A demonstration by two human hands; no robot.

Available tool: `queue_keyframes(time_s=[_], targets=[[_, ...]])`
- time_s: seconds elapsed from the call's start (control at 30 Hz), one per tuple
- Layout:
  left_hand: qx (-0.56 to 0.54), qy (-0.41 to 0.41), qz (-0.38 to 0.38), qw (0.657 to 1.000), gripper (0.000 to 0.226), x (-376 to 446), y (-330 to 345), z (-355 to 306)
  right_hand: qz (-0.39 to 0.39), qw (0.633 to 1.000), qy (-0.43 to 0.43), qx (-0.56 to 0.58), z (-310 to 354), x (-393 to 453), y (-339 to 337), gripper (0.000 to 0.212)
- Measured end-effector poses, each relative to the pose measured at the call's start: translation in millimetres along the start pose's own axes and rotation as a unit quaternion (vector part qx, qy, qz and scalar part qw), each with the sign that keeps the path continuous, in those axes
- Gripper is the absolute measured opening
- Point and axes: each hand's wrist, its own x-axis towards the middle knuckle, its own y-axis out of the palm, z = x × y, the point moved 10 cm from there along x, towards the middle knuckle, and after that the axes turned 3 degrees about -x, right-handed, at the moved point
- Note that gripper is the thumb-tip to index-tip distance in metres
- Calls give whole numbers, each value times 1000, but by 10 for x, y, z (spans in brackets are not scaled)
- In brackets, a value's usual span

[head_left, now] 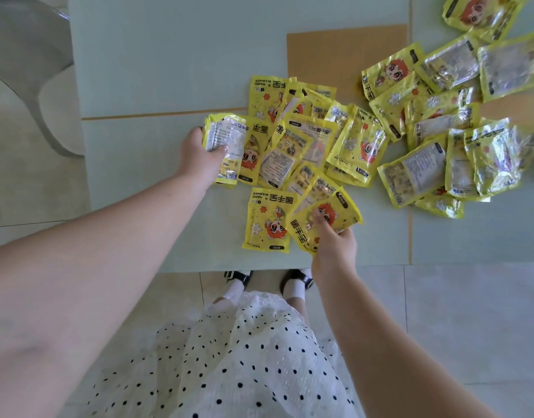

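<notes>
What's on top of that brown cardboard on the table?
Yellow hand warmer packets lie over its near and right edges; the rest of the cardboard sheet is bare. The table beneath it is hidden.

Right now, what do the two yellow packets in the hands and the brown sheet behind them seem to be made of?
Both the left packet and the right packet look like thin plastic or foil film, glossy: glare streaks, crinkles, sealed edges. The brown sheet looks like cardboard or kraft paper, matte: flat, no glare.
</notes>
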Motion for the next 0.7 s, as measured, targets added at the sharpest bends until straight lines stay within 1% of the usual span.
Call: queue_keyframes(time_s=[0.1, 0.2, 0.27, 0.37, 0.47, 0.53, 0.63, 0.7], targets=[[27, -14, 0, 1000, 21, 33, 41, 34, -25, 999, -17, -28, 28, 55, 20, 13], [37, -40, 4, 998, 46, 56, 45, 72, -27, 997, -52, -47, 150, 94, 45, 13], [38, -45, 8, 998, 51, 82, 39, 79, -22, 996, -68, -59, 203, 112, 72, 16], [40, -46, 12, 998, 46, 94, 9, 88, -15, 993, -89, -75, 262, 121, 95, 19], [34, -36, 9, 999, 29, 74, -21, 74, -8, 989, -112, -93, 318, 103, 94, 20], [24, -31, 4, 999, 24, 40, -45, 59, -9, 987, -129, -97, 358, 75, 81, 18], [-1, -26, -6, 1000, 19, 4, -100, 71, -20, 987, -141, -75, 439, 27, 35, 16], [-22, -29, -4, 999, 19, -29, -150, 70, -30, 988, -148, -43, 536, -16, -6, 17]])
